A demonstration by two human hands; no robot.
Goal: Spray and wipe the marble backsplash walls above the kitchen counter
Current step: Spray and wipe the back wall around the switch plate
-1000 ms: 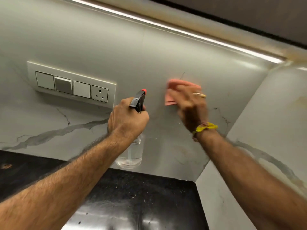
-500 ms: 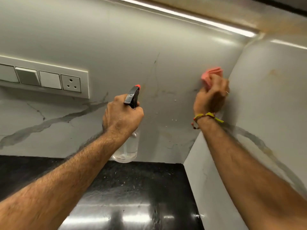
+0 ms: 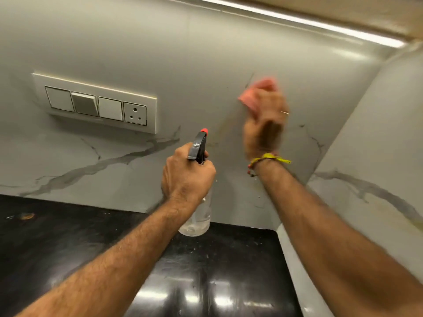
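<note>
A person's right hand (image 3: pixel 263 124), blurred, presses a pink cloth (image 3: pixel 256 94) against the grey-veined marble backsplash (image 3: pixel 206 65), its fingers closed over the cloth, near the corner with the side wall (image 3: pixel 377 156). The left hand (image 3: pixel 186 177) has its fingers wrapped around a clear spray bottle (image 3: pixel 198 216) with a black trigger head, held above the black tabletop (image 3: pixel 68 236). A white switch panel (image 3: pixel 96 104) sits on the wall to the left.

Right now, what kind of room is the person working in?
Most likely a home kitchen: a glossy black counter meets marble backsplash walls in a corner, with a switch panel and a light strip overhead.
</note>
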